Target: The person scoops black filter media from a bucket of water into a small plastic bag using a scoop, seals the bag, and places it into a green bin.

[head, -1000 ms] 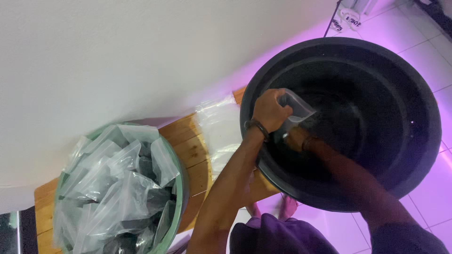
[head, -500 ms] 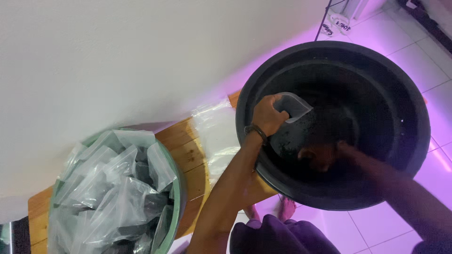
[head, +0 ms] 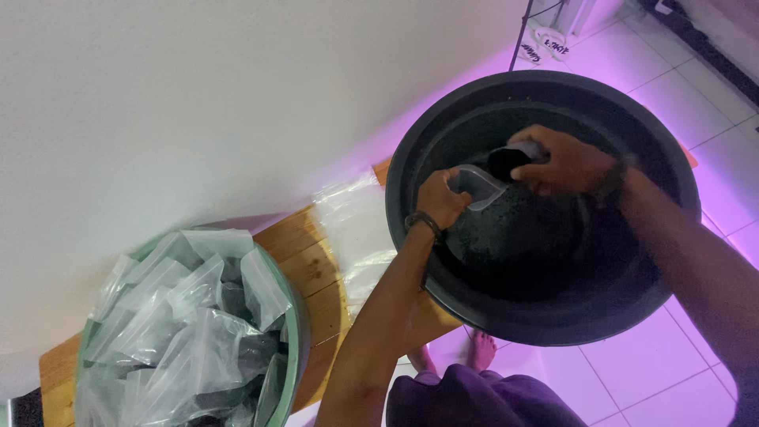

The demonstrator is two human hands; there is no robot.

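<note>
My left hand (head: 439, 199) holds a small clear plastic bag (head: 477, 187) open over a big black tub (head: 443, 126). My right hand (head: 563, 160) grips a small cup (head: 511, 160) full of dark granular stuff and tips it at the bag's mouth. Dark loose material (head: 522, 237) lies in the bottom of the tub. A dark band sits on my left wrist.
A green basin (head: 296, 332) at the lower left is heaped with several filled clear bags (head: 182, 324). A stack of empty clear bags (head: 356, 233) lies on the wooden bench (head: 312, 265) between basin and tub. A white wall runs behind; white floor tiles lie at right, my bare feet below.
My right hand rose from the bottom of the tub with the filled cup and now meets the bag. My left hand kept the bag open in about the same spot.
</note>
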